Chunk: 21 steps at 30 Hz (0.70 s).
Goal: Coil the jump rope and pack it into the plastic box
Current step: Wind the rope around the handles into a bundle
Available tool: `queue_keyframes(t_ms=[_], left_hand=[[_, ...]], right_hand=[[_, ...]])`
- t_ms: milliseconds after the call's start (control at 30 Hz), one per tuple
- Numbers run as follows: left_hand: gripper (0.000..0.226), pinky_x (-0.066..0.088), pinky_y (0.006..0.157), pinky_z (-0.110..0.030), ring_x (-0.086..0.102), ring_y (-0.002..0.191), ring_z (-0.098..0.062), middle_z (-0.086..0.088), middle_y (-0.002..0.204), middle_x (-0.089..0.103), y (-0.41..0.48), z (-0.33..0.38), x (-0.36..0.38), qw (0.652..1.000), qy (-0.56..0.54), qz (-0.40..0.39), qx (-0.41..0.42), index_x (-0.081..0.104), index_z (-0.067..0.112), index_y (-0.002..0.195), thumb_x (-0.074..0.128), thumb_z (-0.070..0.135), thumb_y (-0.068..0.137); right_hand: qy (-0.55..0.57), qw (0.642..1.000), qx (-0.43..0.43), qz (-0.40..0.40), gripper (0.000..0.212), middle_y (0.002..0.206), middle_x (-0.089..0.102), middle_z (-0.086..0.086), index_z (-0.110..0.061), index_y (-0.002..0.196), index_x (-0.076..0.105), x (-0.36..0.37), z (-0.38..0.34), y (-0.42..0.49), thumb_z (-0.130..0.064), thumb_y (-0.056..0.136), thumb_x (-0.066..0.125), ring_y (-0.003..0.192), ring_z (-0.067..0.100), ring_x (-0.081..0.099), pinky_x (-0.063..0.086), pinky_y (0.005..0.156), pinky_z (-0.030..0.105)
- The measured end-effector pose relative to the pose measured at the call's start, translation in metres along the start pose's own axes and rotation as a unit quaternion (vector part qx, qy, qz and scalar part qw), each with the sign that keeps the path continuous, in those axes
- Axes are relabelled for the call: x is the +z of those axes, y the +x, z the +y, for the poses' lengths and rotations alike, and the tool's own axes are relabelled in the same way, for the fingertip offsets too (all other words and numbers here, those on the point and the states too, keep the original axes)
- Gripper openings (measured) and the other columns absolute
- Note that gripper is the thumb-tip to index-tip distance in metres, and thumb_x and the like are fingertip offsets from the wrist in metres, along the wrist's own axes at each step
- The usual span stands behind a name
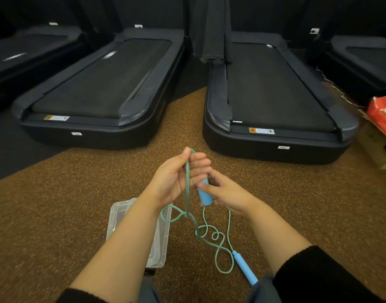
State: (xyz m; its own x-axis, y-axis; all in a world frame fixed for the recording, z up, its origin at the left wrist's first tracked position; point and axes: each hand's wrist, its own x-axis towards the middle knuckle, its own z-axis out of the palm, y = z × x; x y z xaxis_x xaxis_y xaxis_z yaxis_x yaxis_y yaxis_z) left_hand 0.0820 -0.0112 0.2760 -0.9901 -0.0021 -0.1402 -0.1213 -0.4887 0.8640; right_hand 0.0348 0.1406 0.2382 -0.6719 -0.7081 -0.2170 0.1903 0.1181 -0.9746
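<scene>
The jump rope has a green braided cord point(188, 189) and two blue foam handles. My left hand point(176, 173) pinches a fold of the cord and holds it up, so the cord hangs straight down. My right hand point(225, 193) grips one blue handle point(204, 193) just beside it. The rest of the cord lies in loose loops point(211, 235) on the floor, ending at the second blue handle point(244, 267) near my knee. A clear plastic box point(163, 235) sits on the floor under my left forearm, partly hidden by it.
I am over a brown speckled rubber floor point(78, 204). Two black treadmills point(104, 88) point(275, 95) lie ahead, with more at both edges. A red bag point(382, 114) rests on a cardboard box point(378, 149) at the right.
</scene>
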Motion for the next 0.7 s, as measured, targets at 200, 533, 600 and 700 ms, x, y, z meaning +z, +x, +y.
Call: queue_keyframes(t_ms=[200,533,600,700], left_hand=[[0.032,0.059,0.069,-0.021,0.073,0.080,-0.015,-0.005,0.079,0.075,0.001,0.002,0.000,0.999,-0.033,0.011,0.041,0.061,0.010,0.110,0.032,0.019,0.099],[0.033,0.050,0.095,-0.026,0.065,0.109,-0.016,-0.006,0.112,0.071,0.007,-0.002,0.001,0.994,-0.030,0.040,0.095,0.061,0.010,0.114,0.035,0.023,0.098],[0.032,0.047,0.099,-0.026,0.063,0.113,-0.015,-0.005,0.114,0.070,0.008,-0.002,0.000,0.994,-0.018,0.042,0.101,0.061,0.012,0.114,0.036,0.023,0.097],[0.031,0.042,0.102,-0.026,0.062,0.115,-0.014,-0.004,0.114,0.070,0.010,-0.004,-0.004,0.994,0.004,0.046,0.103,0.062,0.014,0.114,0.037,0.023,0.097]], right_hand=[[0.036,0.999,0.023,0.006,0.033,0.108,0.059,0.001,-0.019,0.126,0.047,-0.004,-0.001,0.001,-0.015,0.093,0.054,0.097,0.013,0.060,0.053,0.080,0.042],[-0.061,0.989,0.099,-0.088,0.014,0.093,0.063,0.002,-0.013,0.111,0.043,-0.005,0.004,0.000,-0.014,0.098,0.046,0.086,0.015,0.063,0.052,0.078,0.026],[-0.135,0.979,0.113,-0.105,0.010,0.089,0.061,0.002,-0.014,0.107,0.044,-0.007,0.002,-0.001,-0.017,0.098,0.046,0.079,0.017,0.061,0.050,0.079,0.035],[-0.304,0.936,0.134,-0.118,0.025,0.084,0.059,-0.001,-0.012,0.116,0.047,-0.012,-0.010,-0.008,-0.027,0.097,0.048,0.068,0.012,0.057,0.048,0.072,0.035]])
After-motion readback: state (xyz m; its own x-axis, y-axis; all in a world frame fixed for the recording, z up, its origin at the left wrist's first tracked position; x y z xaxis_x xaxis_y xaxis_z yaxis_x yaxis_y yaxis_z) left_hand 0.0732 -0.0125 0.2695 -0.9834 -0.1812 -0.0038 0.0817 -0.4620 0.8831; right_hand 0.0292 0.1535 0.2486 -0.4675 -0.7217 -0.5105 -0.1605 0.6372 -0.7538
